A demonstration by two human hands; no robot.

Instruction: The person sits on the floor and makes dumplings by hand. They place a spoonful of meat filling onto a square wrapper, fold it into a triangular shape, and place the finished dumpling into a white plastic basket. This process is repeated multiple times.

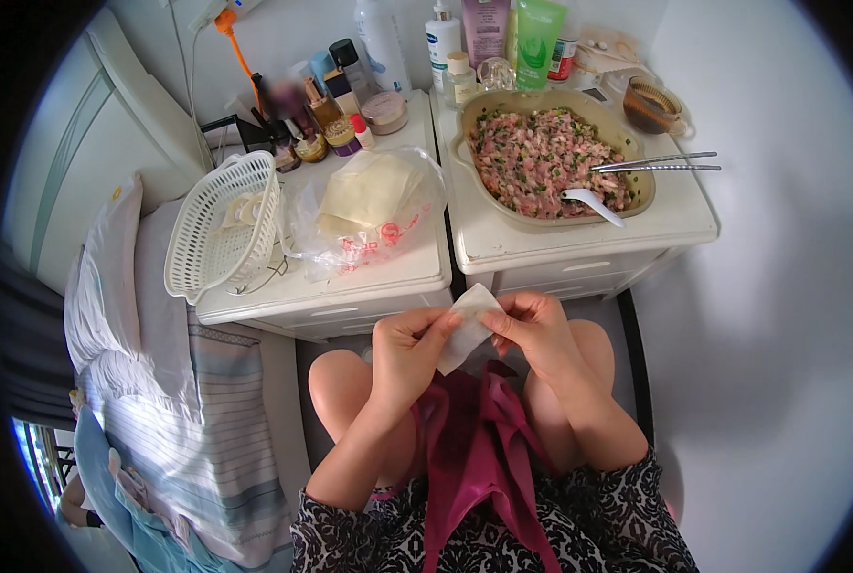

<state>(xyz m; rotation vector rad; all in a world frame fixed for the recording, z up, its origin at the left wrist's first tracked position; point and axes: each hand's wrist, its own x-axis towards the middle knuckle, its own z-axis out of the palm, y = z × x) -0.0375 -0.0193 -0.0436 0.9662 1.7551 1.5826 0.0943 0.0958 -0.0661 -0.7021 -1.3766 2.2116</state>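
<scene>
A thin, pale wonton wrapper (467, 329) is stretched between my two hands above my lap. My left hand (412, 349) pinches its left edge with thumb and fingers. On the other side my right hand (533, 334) grips the right edge, thumb on top. Whether any filling lies in it, I cannot tell. A stack of square wrappers (369, 191) rests in a clear plastic bag (326, 244) on the left cabinet. Beyond my right hand, a beige basin (465, 162) holds minced meat (541, 153) with green bits. Metal chopsticks (661, 163) and a white spoon (596, 204) lean in it.
A white perforated basket (192, 239) with a few pale folded pieces (245, 210) stands at the left cabinet's edge. Bottles, tubes and jars (383, 113) crowd the back. A brown glass cup (649, 103) sits behind the basin. A bed (221, 420) is at left, a white wall (770, 286) at right.
</scene>
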